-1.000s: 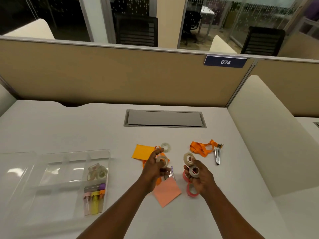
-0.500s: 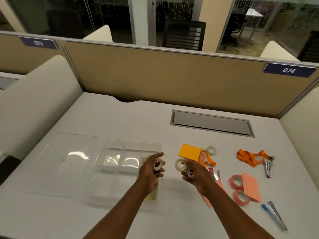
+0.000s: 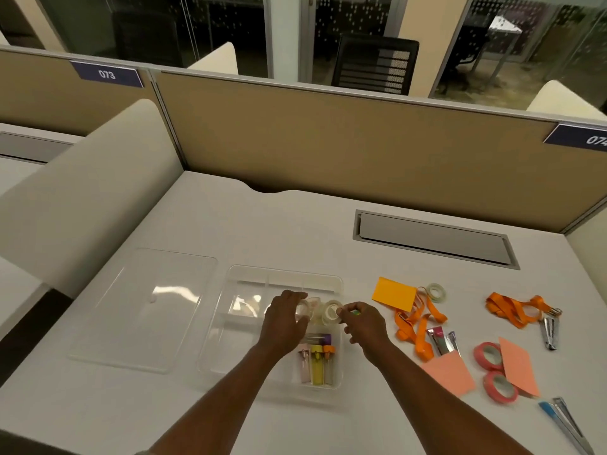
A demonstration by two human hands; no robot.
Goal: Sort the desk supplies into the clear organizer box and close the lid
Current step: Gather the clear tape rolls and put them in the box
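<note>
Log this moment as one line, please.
left hand: tape roll | right hand: tape roll | over organizer box | lid off

Label "074" [image 3: 588, 136] cut by edge

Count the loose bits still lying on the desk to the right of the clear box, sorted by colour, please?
Orange: 3, a sticky pad and two lanyards.
Pink: 4, two tape rolls and two paper pads.
Clear: 1, a tape roll.
Total: 8, not counting the small metal tools, which are too blurred to sort.
</note>
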